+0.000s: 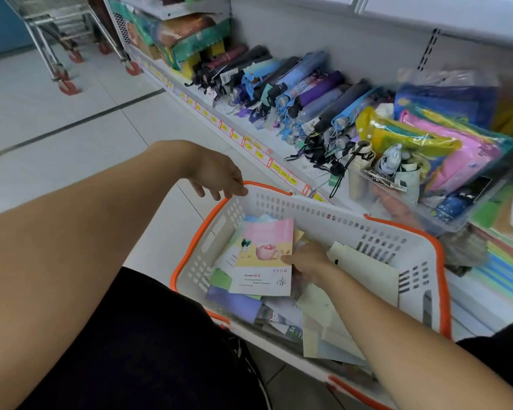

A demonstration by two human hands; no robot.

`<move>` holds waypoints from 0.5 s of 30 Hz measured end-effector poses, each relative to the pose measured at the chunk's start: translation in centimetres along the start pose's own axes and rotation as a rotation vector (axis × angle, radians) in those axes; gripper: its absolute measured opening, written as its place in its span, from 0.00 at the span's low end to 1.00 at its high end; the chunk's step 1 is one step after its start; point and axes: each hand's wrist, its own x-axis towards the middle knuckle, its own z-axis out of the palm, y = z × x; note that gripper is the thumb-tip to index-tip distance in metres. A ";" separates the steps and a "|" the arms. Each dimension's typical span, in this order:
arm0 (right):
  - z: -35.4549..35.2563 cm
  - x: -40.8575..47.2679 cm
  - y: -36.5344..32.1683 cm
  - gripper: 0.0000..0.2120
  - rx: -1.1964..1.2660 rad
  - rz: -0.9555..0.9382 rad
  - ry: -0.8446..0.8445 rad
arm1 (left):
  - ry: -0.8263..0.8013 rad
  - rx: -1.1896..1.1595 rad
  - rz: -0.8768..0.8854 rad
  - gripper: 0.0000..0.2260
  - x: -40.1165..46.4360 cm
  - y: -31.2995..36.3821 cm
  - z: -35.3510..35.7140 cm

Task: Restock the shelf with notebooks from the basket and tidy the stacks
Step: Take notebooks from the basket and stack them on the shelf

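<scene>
Basket open from above, shelf front crowded

We see the basket point(332, 216) open at the top, its floor layered with notebooks point(262, 258) and its orange rim bounding entry on all sides. Beyond its far edge, folded umbrellas point(302, 96) line the shelf point(249, 125) edge, and a clear bin point(444, 196) of packets fills the right end, leaving little room there.
</scene>
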 end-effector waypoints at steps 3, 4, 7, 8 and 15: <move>-2.8 -0.9 -1.4 0.05 0.410 -0.046 -0.223 | -0.004 -0.008 -0.041 0.22 0.4 0.1 0.0; -3.7 -1.2 -2.2 0.05 0.511 -0.094 -0.255 | -0.003 -0.010 -0.072 0.26 0.4 0.1 0.0; -4.9 -2.3 -5.3 0.07 0.750 -0.253 -0.330 | -0.029 -0.094 -0.159 0.39 0.2 -0.6 -0.1; -4.7 -2.8 -6.5 0.08 0.827 -0.288 -0.367 | -0.044 -0.169 -0.149 0.40 0.1 -0.9 0.0; -1.2 -0.7 -5.9 0.21 0.498 -0.016 0.099 | 0.237 -0.434 0.034 0.11 -0.3 -1.8 -1.1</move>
